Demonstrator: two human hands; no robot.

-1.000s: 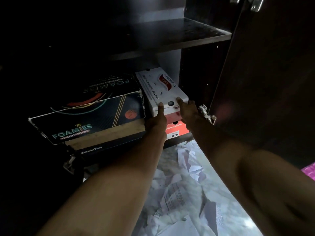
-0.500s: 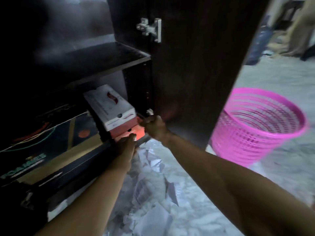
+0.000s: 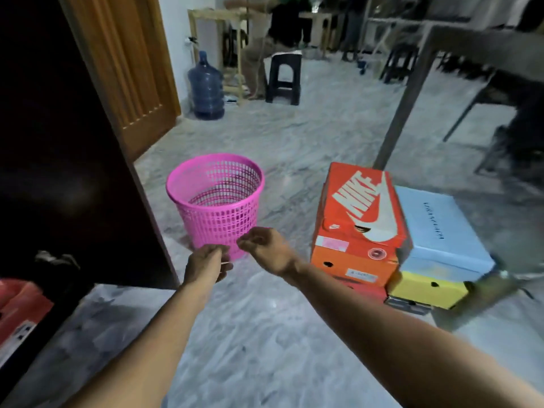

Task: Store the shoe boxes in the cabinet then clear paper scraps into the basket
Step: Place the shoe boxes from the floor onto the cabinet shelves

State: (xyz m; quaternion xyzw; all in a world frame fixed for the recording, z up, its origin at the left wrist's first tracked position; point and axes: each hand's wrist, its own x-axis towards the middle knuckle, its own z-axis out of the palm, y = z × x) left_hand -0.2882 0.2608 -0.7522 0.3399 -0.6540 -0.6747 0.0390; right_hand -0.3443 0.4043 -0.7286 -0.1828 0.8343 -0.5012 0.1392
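Both arms reach forward over the marble floor (image 3: 265, 334), hands close together in front of the pink basket (image 3: 216, 201). The left hand (image 3: 206, 265) has its fingers curled in a loose grip, and a thin pale sliver shows at its fingertips — too small and blurred to say what it is, or whether the hand really holds it. The right hand (image 3: 265, 245) is loosely curled too, grasping nothing that can be seen.

The basket stands upright on the floor just beyond the hands, beside the dark cabinet door (image 3: 67, 172) at the left. At the lower left edge a red box (image 3: 20, 313) sits in the cabinet.

To the right, well clear of the basket, shoe boxes are stacked on the floor: an orange Nike box (image 3: 362, 213) on top of another orange box (image 3: 350, 263), and just beside them a light-blue box (image 3: 435, 228) resting on a yellow box (image 3: 426, 287). A desk leg (image 3: 403, 113) rises behind the stacks.

Farther back — a blue water jug (image 3: 206, 86) by a wooden door (image 3: 126, 69), and a dark stool (image 3: 284, 78).
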